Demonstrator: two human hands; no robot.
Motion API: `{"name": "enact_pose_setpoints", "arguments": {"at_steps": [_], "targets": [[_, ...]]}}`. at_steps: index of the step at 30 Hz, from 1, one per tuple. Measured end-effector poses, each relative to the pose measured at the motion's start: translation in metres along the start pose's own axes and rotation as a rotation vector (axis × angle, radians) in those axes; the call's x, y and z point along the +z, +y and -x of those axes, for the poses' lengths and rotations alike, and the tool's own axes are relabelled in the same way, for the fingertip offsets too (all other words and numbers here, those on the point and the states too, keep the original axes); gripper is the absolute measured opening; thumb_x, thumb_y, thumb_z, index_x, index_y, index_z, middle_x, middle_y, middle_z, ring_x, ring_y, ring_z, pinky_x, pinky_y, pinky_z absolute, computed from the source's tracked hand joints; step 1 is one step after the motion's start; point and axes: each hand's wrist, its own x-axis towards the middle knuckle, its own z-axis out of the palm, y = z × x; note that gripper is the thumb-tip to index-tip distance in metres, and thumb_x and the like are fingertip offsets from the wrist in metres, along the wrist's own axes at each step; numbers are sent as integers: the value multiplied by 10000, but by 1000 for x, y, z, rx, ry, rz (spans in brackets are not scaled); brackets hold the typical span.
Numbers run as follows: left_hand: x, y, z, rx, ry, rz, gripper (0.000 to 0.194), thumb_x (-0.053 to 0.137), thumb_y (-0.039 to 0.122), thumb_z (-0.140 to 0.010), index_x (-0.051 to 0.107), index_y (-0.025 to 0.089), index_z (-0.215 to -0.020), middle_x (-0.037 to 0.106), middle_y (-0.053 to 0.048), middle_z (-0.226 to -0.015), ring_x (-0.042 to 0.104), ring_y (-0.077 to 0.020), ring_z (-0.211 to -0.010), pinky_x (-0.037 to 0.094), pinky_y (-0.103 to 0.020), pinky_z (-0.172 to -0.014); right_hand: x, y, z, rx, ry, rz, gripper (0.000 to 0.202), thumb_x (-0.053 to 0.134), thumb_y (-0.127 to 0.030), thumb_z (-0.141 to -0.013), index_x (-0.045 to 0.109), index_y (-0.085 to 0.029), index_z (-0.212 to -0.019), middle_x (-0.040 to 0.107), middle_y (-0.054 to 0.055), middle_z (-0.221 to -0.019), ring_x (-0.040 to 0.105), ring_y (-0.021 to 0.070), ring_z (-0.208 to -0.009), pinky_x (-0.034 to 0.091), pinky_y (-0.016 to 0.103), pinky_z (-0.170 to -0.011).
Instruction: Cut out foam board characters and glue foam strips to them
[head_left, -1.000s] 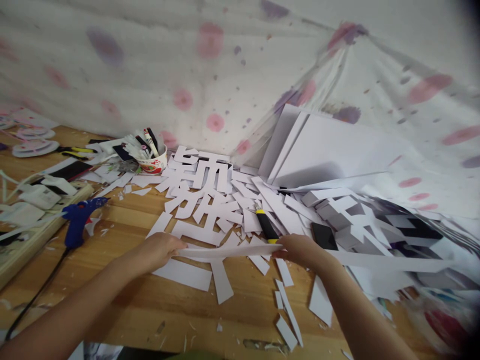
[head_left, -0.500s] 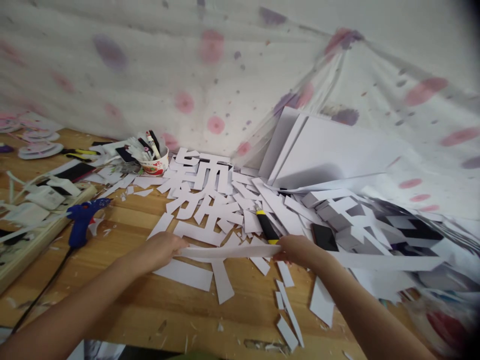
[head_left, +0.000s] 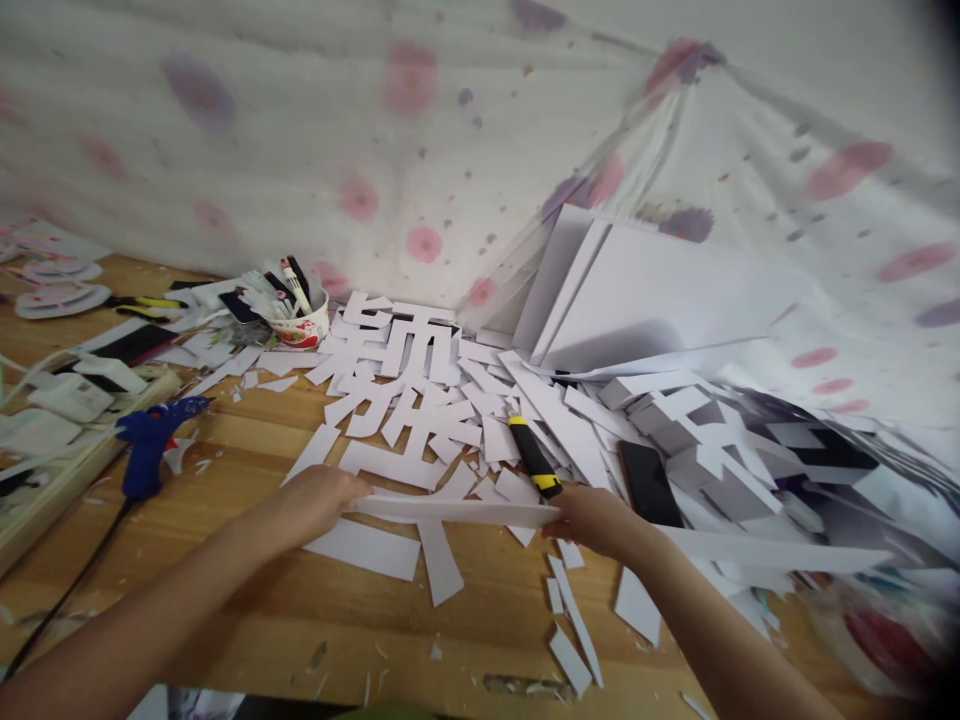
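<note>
A long white strip [head_left: 457, 511] is stretched between my hands above the wooden table. My left hand [head_left: 330, 497] pinches its left part, and my right hand [head_left: 589, 517] grips it farther right, with the strip's free end [head_left: 780, 550] running out past my right wrist. Beneath and behind the strip lie white cut-out character pieces [head_left: 394, 465]. A yellow and black cutter [head_left: 534, 458] rests just behind my right hand. The fingertips of both hands are partly hidden.
A blue glue gun [head_left: 146, 450] lies at the left beside a power strip [head_left: 82, 470]. Behind are a cup of pens [head_left: 300, 328] and leaning white boards [head_left: 645, 290]. A dark phone [head_left: 649, 485] and piled white pieces [head_left: 712, 440] are at the right.
The view has shifted slightly. My right hand and the strip's right side sit a little lower, uncovering more of the cutter and the phone. Both hands still hold the strip.
</note>
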Motion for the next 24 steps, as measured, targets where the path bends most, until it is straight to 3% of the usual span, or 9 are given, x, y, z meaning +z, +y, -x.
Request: {"name": "enact_pose_setpoints", "arguments": {"at_steps": [10, 17, 24], "targets": [[-2, -3, 1, 25, -11, -17, 276, 400, 211, -789, 666, 223, -860, 699, -47, -823, 621, -181, -796, 397, -230, -677, -9, 0, -1, -21, 10, 82, 181, 581, -335, -771, 699, -217, -841, 696, 78, -833, 647, 260, -828, 428, 288, -651], [-3, -4, 5, -24, -49, -1, 347, 365, 203, -812, 661, 192, -993, 689, -83, -988, 618, -201, -897, 414, -258, -750, -21, 0, 0, -26, 74, 180, 216, 549, -378, -807, 681, -209, -824, 701, 74, -816, 653, 259, -798, 425, 291, -629], [8, -19, 8, -37, 27, 72, 379, 368, 205, -813, 633, 221, -1083, 664, -41, -1089, 605, -188, -976, 421, -267, -830, -43, -4, 10, -24, 184, 272, 221, 518, -402, -838, 636, -216, -832, 685, 58, -716, 651, 231, -706, 386, 268, -574]]}}
